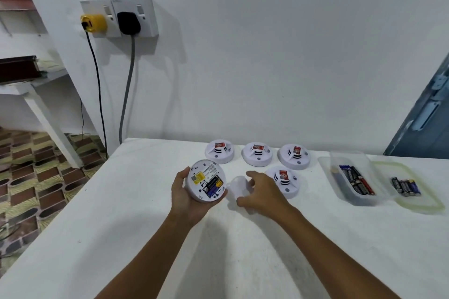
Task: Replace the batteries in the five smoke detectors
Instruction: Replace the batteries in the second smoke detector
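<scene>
First detector open in hand, batteries exposed — swap stage just beginning.

The white table (145, 226) fills the lower view; at its 2 o'clock sit a clear tub of batteries (353, 178) and its lid (422, 204), which carries four more cells (405, 186). Four closed smoke detectors (257, 156) cluster at 12 to 1 o'clock. The left hand (184, 199) cups the fifth detector (206, 183) back-up, its fingers wrapped under the rim, battery bay (213, 185) showing cells inside. The right hand (261, 193) hovers just beside it at 3 o'clock, fingers loosely curled around a blurred white piece (239, 185) — probably the cover, though I cannot tell whether it is gripped. Next, by my reading: set that piece down, then pry the old cells out with fingertips.
</scene>
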`<state>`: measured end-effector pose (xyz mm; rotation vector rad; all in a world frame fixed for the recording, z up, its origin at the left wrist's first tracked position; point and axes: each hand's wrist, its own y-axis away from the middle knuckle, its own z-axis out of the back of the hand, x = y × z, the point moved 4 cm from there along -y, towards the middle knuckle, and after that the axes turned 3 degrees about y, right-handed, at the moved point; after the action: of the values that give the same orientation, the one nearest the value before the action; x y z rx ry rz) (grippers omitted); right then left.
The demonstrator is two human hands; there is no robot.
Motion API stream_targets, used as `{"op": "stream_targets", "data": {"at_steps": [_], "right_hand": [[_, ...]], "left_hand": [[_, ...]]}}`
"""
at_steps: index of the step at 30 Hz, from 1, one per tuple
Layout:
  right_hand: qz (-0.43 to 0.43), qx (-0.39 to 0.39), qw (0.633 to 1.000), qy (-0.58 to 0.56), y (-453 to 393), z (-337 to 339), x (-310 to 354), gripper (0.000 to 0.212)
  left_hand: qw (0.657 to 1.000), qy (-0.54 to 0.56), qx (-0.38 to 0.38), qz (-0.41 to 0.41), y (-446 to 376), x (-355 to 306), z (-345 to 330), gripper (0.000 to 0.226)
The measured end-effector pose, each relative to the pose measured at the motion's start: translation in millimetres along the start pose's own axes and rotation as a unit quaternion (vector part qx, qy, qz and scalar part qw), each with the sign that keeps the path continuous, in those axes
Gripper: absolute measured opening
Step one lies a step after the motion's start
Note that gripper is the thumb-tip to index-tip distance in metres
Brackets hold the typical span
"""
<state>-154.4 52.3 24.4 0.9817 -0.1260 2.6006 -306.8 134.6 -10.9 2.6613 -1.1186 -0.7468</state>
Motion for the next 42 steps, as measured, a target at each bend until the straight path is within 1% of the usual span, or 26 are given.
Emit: {"op": "stream_targets", "data": {"at_steps": [3,5,6,9,13,17,20,21,24,25,29,33,35,38,42], "right_hand": [[0.045,-0.011,0.997,-0.064,0,12,18,0.063],[0.062,0.005,0.995,-0.073,-3,13,28,0.051],[0.067,0.012,0.995,-0.074,-5,14,32,0.050],[0.080,0.016,0.995,-0.055,-8,14,39,0.058],[0.093,-0.002,0.995,-0.019,-8,16,45,0.061],[0.095,-0.010,0.995,-0.009,-7,17,45,0.053],[0.100,-0.009,0.995,-0.012,-6,17,44,0.049],[0.101,-0.009,0.995,-0.018,-6,17,43,0.052],[0.108,-0.014,0.993,-0.039,-4,20,45,0.073],[0.114,-0.013,0.993,-0.037,-3,21,46,0.074],[0.129,-0.003,0.991,-0.026,0,22,46,0.066],[0.129,0.005,0.991,-0.018,-1,18,43,0.068],[0.128,0.007,0.992,-0.021,-1,18,41,0.064],[0.105,0.004,0.993,-0.059,-1,19,37,0.057],[0.073,-0.003,0.994,-0.087,-6,19,31,0.064]], "left_hand": [[1.000,0.000,0.017,0.020,0,9,-5,0.051],[0.998,-0.025,0.034,0.039,-1,14,-8,0.053],[0.998,-0.035,0.039,0.046,-2,16,-9,0.054],[0.996,-0.043,0.051,0.057,-1,22,-15,0.052],[0.993,-0.056,0.077,0.072,3,27,-23,0.050],[0.988,-0.101,0.094,0.068,3,28,-25,0.054],[0.987,-0.107,0.097,0.067,2,28,-24,0.055],[0.987,-0.109,0.098,0.068,2,27,-24,0.054],[0.984,-0.124,0.100,0.074,3,28,-25,0.050],[0.984,-0.129,0.099,0.075,3,28,-25,0.051],[0.981,-0.158,0.085,0.074,2,28,-22,0.059],[0.977,-0.181,0.070,0.088,3,30,-21,0.062],[0.976,-0.184,0.065,0.095,3,31,-21,0.062],[0.975,-0.198,0.054,0.090,2,32,-25,0.064],[0.977,-0.196,0.043,0.067,2,34,-32,0.065]]}}
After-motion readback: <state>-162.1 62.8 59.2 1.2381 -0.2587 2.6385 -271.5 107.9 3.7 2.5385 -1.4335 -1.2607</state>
